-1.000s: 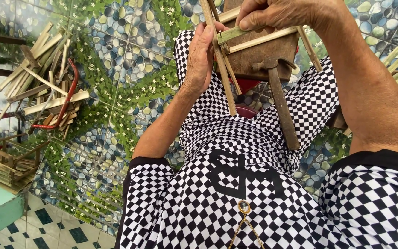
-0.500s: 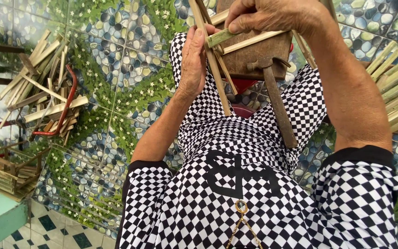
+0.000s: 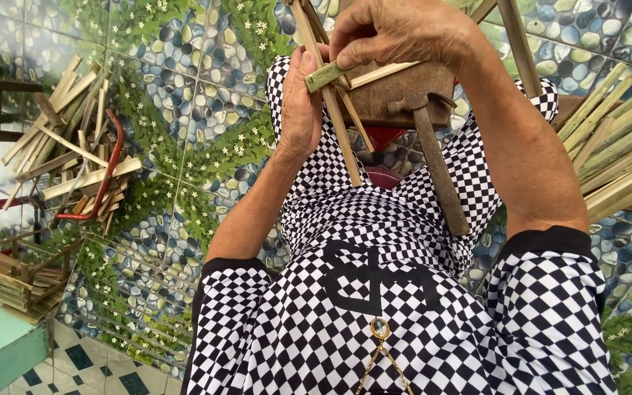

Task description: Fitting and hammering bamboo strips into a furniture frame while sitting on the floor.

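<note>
My left hand (image 3: 301,110) grips a few thin bamboo sticks (image 3: 334,121) that stand crossed in front of my checked shirt. My right hand (image 3: 396,33) pinches a short green bamboo piece (image 3: 325,75) and presses it against those sticks, with a pale splint running under the fingers. Just behind the hands is a brown wooden block (image 3: 404,99). A hammer (image 3: 437,164) with a wooden handle lies against the block, its handle pointing toward my body.
A heap of cut bamboo sticks (image 3: 67,157) with a red curved tool (image 3: 104,179) lies at the left on the pebble-and-flower patterned floor. More bamboo strips (image 3: 616,150) lie at the right. Small bamboo frames (image 3: 16,274) are stacked at the lower left by a teal edge (image 3: 1,355).
My right hand has brought the green piece a little leftward and down onto the sticks in my left hand. The view has shifted slightly.
</note>
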